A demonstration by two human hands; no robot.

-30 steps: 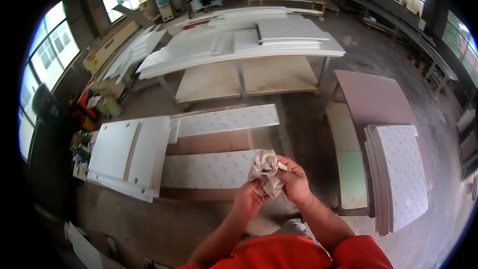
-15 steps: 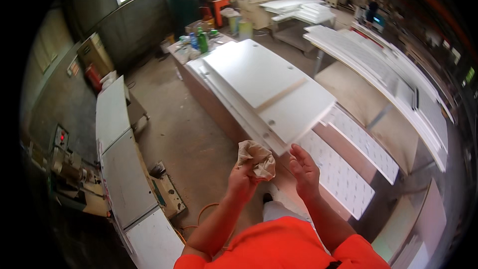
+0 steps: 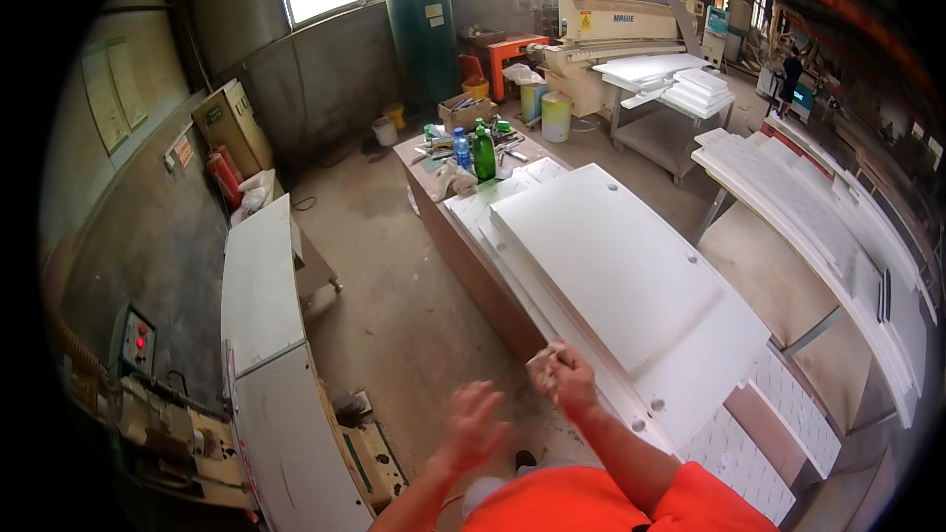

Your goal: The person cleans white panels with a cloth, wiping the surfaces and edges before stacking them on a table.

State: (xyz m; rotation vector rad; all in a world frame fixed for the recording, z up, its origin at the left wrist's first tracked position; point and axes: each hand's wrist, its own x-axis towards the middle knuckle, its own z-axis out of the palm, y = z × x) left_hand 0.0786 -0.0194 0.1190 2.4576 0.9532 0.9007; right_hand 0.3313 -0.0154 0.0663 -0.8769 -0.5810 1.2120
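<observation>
Head view: right hand [image 3: 576, 386] clenched on a crumpled cloth [image 3: 542, 366], near the edge of the white boards [image 3: 621, 256]; bunched, presumably, so one fist contains it. Left hand [image 3: 471, 426] blurred, apart from the cloth, fingers loosely spread, apparently empty. Boards stacked flat, likely for mutual support. Green bottle [image 3: 483, 156] and blue bottle [image 3: 461, 149] upright beyond, probably grouped there to leave the boards' faces free.

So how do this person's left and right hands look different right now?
The left hand is open, with nothing in it, while the right hand is closed on a crumpled pale cloth. In this view, the left hand shows against the floor, whereas the right hand overlaps the edge of the stacked white panels. Both hands are bare.
</observation>
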